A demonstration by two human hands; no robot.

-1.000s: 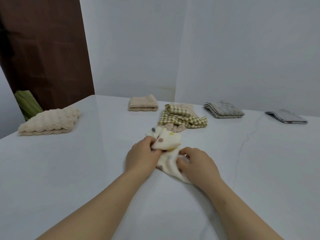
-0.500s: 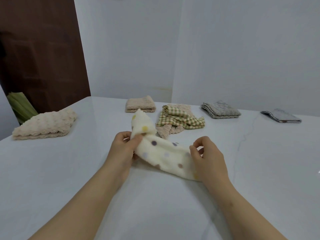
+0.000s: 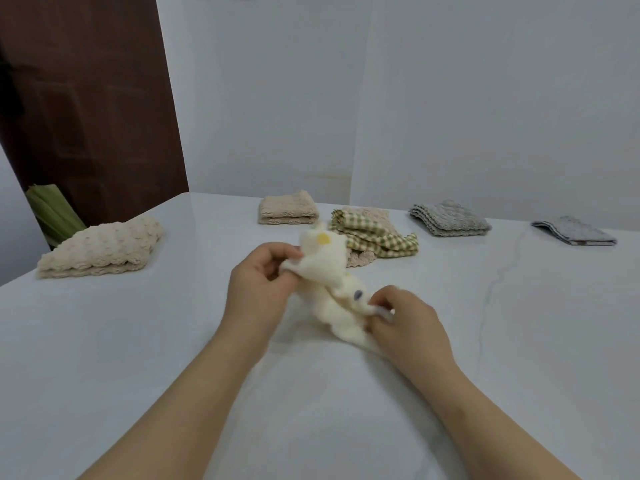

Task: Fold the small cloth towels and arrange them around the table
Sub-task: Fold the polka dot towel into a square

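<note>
We see the towel (image 3: 325, 268) slanting away: left hand (image 3: 256, 292) pinches its far end, right hand (image 3: 412, 327) pinches its near end.

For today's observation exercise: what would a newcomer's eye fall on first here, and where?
At the centre of the white table, the left hand and right hand pinch a crumpled cream polka-dot towel. Just behind lies a rumpled green checked towel, flanked along the far edge by a folded beige towel and a folded grey towel.
</note>
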